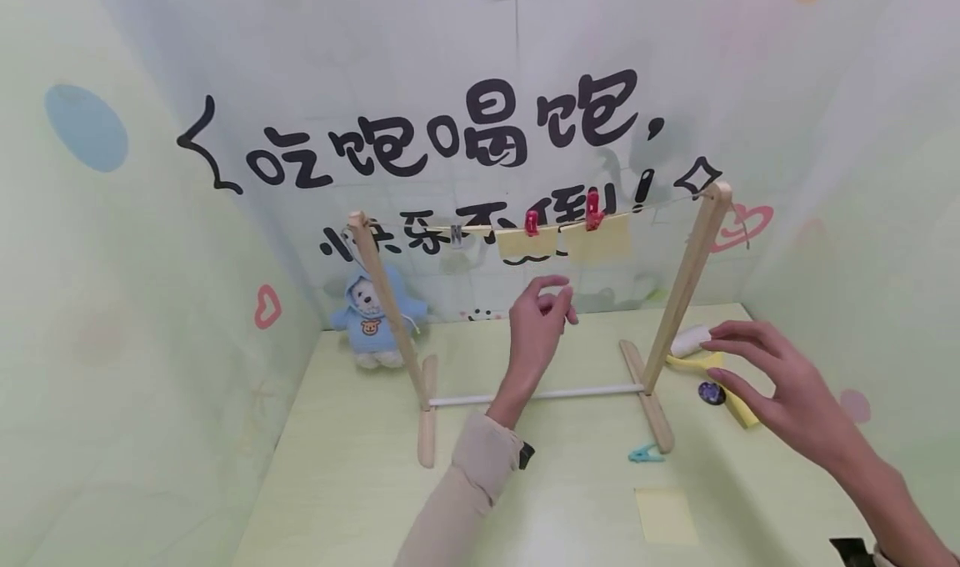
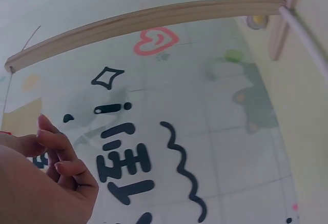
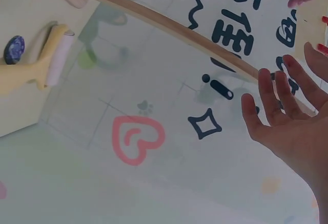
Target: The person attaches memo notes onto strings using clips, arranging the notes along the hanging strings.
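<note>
Nearest the camera, a beige, cuffed fabric sleeve [image 1: 465, 488] covers the left forearm, which slants up and inward over a pale green tabletop [image 1: 360, 500]. The left hand [image 1: 536, 321] is raised with the wrist bent, its fingers loosely curved and the thumb near the index finger; nothing shows between them. In the head view it appears just below two square pale-yellow paper notes [image 1: 600, 239], hung by small red clips [image 1: 593, 210] from a thin string [image 1: 660, 206]. That string runs between the upright posts of a light wooden frame [image 1: 690, 283] with a white rod [image 1: 585, 393] across its base. A grey clip [image 1: 457, 235] sits farther left on the line.

The right forearm, bare, reaches in from the lower right. The right hand [image 1: 783, 379] is lifted, fingers extended and apart from the thumb, gripping nothing; the right wrist view shows it well apart from a yellow-handled white roller [image 1: 690, 341]. A turquoise clip [image 1: 647, 454] and another square yellow note [image 1: 666, 517] lie on the tabletop.
</note>
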`<action>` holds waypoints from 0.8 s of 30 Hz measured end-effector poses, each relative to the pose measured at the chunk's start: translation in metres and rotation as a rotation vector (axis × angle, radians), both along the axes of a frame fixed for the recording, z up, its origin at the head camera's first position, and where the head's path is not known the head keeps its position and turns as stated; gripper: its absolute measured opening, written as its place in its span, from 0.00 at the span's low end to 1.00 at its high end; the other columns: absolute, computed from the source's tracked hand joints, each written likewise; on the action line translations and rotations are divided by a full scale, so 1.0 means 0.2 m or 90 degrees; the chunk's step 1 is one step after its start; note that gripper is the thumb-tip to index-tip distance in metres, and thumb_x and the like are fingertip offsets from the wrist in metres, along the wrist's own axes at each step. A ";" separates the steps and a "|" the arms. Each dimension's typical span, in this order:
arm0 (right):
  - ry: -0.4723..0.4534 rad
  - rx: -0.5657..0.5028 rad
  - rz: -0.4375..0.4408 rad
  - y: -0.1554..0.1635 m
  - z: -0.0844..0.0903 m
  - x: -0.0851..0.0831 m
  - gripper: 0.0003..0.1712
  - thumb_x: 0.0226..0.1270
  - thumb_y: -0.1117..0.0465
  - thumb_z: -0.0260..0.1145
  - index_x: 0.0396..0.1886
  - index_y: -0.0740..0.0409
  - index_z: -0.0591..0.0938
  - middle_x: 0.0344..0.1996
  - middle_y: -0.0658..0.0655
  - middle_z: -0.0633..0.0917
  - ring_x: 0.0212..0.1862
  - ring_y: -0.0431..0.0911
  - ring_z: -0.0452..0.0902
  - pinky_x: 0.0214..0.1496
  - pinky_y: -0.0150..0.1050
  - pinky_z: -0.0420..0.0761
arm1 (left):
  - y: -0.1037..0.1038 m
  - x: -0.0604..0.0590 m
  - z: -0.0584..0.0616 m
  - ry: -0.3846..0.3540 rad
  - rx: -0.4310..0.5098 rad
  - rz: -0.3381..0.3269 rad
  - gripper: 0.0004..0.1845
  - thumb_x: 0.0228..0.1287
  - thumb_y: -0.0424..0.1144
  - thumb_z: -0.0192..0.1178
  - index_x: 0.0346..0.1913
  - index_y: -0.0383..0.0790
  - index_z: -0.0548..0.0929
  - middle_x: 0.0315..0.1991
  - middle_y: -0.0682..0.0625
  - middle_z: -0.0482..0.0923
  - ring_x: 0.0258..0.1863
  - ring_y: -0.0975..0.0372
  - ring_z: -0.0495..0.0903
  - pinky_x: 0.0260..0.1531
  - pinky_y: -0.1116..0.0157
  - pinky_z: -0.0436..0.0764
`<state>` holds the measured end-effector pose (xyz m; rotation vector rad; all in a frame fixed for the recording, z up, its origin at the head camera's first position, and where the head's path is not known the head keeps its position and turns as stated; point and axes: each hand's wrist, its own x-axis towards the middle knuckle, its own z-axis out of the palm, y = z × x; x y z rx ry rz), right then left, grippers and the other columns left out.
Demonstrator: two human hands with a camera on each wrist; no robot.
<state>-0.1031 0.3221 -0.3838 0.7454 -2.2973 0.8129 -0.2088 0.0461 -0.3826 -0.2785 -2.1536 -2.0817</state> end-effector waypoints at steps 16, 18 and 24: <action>-0.132 -0.034 -0.084 0.06 -0.32 0.05 0.26 0.53 0.74 0.76 0.52 0.53 0.85 0.59 0.36 0.76 0.64 0.18 0.63 0.57 0.10 0.59 | 0.21 0.51 -1.00 -0.117 -0.399 -0.103 0.19 0.67 0.45 0.66 0.59 0.49 0.79 0.53 0.54 0.82 0.42 0.71 0.79 0.37 0.74 0.76; -0.144 -0.038 -0.086 0.06 -0.36 0.04 0.24 0.55 0.73 0.75 0.52 0.52 0.85 0.58 0.33 0.75 0.61 0.18 0.65 0.55 0.10 0.61 | 0.23 0.57 -1.05 -0.102 -0.442 -0.126 0.22 0.66 0.48 0.66 0.60 0.52 0.77 0.56 0.57 0.78 0.45 0.72 0.76 0.39 0.74 0.77; -0.178 -0.050 -0.087 0.03 -0.48 0.01 0.22 0.58 0.70 0.74 0.50 0.48 0.85 0.57 0.38 0.78 0.59 0.20 0.68 0.53 0.11 0.62 | 0.25 0.66 -1.13 -0.004 -0.536 -0.134 0.26 0.62 0.55 0.69 0.60 0.54 0.76 0.54 0.58 0.68 0.50 0.71 0.67 0.44 0.77 0.75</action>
